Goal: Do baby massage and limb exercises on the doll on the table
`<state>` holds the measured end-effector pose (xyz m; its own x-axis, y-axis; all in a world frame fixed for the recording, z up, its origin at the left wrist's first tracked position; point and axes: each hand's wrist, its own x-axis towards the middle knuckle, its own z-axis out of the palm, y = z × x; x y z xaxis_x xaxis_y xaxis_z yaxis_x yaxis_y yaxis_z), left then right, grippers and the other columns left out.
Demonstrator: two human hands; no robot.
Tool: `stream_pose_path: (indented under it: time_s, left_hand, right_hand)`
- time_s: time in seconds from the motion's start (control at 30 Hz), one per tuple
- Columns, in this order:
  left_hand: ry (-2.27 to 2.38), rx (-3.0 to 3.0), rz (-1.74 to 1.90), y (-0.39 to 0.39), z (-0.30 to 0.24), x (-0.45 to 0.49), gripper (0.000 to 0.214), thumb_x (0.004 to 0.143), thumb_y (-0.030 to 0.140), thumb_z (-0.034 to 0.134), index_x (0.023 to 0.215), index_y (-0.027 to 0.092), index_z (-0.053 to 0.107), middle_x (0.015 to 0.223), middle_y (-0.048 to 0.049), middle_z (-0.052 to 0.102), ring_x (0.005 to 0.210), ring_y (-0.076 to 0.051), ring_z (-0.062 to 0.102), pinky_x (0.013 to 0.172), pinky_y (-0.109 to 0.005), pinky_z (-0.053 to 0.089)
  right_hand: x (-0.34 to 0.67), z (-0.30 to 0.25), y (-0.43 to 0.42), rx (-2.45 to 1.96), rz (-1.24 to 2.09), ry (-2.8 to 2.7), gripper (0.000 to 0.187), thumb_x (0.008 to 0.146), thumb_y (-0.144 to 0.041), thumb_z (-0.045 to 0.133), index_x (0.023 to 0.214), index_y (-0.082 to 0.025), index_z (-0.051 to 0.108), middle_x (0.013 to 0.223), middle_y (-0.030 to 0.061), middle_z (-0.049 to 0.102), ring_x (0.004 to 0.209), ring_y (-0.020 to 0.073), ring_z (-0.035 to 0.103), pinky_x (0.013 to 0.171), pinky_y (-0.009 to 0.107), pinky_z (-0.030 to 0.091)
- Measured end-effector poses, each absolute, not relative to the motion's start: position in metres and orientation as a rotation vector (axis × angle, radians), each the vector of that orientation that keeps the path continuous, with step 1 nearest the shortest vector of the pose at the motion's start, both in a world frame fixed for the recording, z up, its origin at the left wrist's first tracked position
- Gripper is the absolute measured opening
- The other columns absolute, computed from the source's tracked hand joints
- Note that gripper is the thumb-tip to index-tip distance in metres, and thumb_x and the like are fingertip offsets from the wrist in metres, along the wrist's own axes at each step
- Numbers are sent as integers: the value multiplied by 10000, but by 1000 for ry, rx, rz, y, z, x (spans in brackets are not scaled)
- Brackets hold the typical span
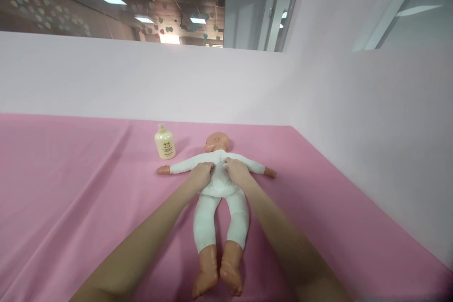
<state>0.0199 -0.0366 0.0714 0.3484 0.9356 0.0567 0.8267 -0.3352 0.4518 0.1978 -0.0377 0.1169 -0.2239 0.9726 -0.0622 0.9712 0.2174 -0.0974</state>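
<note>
A baby doll (221, 185) with a white cloth body and bare plastic head, hands and feet lies on its back. Its head is turned to the left and its arms are stretched out sideways. My left hand (201, 176) rests on the left side of its chest, fingers curled in and pressed to the white cloth. On the other side of the chest, my right hand (238, 171) is closed the same way, its fingertips near the middle. The undersides of both hands are hidden. A bottle (165, 145) of pale yellow liquid stands beyond the doll's outstretched arm at the left.
Pink cloth (88, 188) covers the surface under the doll, with long creases at the left. A white wall (141, 80) rises behind it, with a window (116, 4) above. Another wall (371, 127) borders the right side.
</note>
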Motion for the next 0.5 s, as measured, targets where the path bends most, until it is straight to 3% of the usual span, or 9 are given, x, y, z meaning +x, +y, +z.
stream_pose_path:
  time_s: [0.33, 0.5]
  left_hand:
    - [1608, 2309, 464, -39, 69, 18, 392, 893, 33, 405, 1111, 161, 704, 1232, -137, 589, 1169, -268, 544, 1020, -385, 463]
    - [1569, 2315, 477, -37, 70, 17, 361, 907, 49, 418, 1100, 167, 699, 1250, -129, 613, 1173, -262, 557, 1018, -374, 461]
  right_hand:
    - [200, 113, -36, -1906, 195, -2429, 322, 1010, -116, 486, 1282, -130, 659, 1164, 141, 740, 1089, 267, 684, 867, 326, 465]
    - [199, 111, -35, -1886, 83, -2461, 308, 1031, -123, 431, 1203, -134, 687, 1200, 151, 694, 1092, 247, 645, 896, 317, 471]
